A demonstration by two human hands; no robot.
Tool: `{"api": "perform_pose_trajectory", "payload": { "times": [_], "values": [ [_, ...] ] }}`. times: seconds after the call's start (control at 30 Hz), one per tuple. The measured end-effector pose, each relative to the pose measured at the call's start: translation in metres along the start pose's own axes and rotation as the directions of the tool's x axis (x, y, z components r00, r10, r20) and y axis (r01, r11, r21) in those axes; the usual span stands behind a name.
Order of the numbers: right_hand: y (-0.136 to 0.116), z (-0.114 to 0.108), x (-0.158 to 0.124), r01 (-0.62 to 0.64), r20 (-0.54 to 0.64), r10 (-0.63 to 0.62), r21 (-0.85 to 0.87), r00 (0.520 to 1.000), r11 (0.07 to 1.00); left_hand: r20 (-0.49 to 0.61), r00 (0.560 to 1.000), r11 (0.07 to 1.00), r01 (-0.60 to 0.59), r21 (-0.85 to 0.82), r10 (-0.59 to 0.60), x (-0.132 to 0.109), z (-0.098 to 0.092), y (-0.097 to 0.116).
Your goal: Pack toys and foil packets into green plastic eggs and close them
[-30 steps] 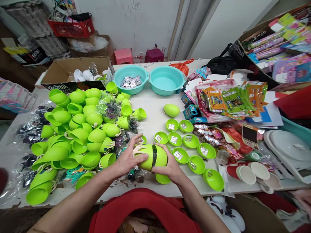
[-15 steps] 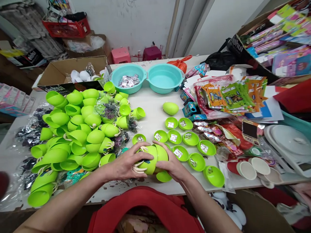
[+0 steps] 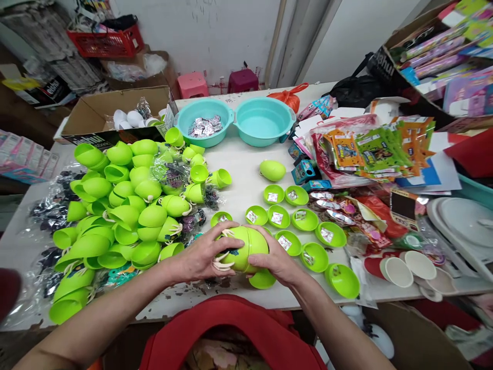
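Note:
Both my hands are wrapped round a lime-green plastic egg [image 3: 242, 250] held low over the table's front. My left hand [image 3: 202, 255] grips its left half, where pale claw-like pieces and a dark blue print show. Around the other half curls my right hand [image 3: 278, 261]. A seam runs between the halves, and they look lined up. Just beneath lies a green half shell [image 3: 262, 279], partly hidden. To the right stand several open green half shells [image 3: 314, 257] with small silver packets inside. A closed green egg [image 3: 272, 170] rests farther back.
A large heap of green shells [image 3: 127, 210] covers the table's left. Two turquoise basins stand at the back; the left basin [image 3: 185, 134] holds silver packets. Colourful snack packets [image 3: 379, 149], paper cups [image 3: 398, 271] and a white scale [image 3: 470, 221] crowd the right.
The two egg halves have come together: the right half sat askew at the seam before and is now in line with the left. My hands have barely moved; the view has shifted slightly.

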State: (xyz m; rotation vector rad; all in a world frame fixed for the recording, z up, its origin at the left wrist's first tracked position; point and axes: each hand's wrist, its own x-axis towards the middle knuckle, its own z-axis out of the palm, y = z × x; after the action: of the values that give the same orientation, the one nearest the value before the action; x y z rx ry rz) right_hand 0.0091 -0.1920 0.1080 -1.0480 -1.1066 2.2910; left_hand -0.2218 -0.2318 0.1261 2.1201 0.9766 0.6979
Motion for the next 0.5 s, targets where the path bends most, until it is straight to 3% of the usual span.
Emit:
{"api": "perform_pose_trajectory", "payload": {
  "times": [0.13, 0.23, 0.37, 0.5],
  "values": [
    [-0.005, -0.004, 0.002, 0.048, -0.009, -0.049, -0.100, 0.999, 0.994, -0.007, 0.997, 0.997, 0.082, 0.010, -0.082, 0.001, -0.003, 0.002],
    [-0.005, -0.004, 0.004, 0.059, 0.011, -0.058, -0.166, 0.998, 0.984, 0.030, 0.997, 0.996, 0.078, -0.047, -0.077, 0.000, -0.003, 0.001],
    [0.000, 0.004, 0.003, 0.033, 0.025, -0.033, -0.018, 0.999, 0.999, 0.057, 0.996, 0.993, 0.077, -0.092, -0.072, -0.004, 0.000, -0.004],
    [0.005, 0.015, 0.000, -0.044, -0.052, 0.051, 0.123, 0.997, 0.991, 0.041, 0.988, 0.980, 0.152, -0.129, -0.147, -0.007, 0.001, -0.007]
  ]
}}
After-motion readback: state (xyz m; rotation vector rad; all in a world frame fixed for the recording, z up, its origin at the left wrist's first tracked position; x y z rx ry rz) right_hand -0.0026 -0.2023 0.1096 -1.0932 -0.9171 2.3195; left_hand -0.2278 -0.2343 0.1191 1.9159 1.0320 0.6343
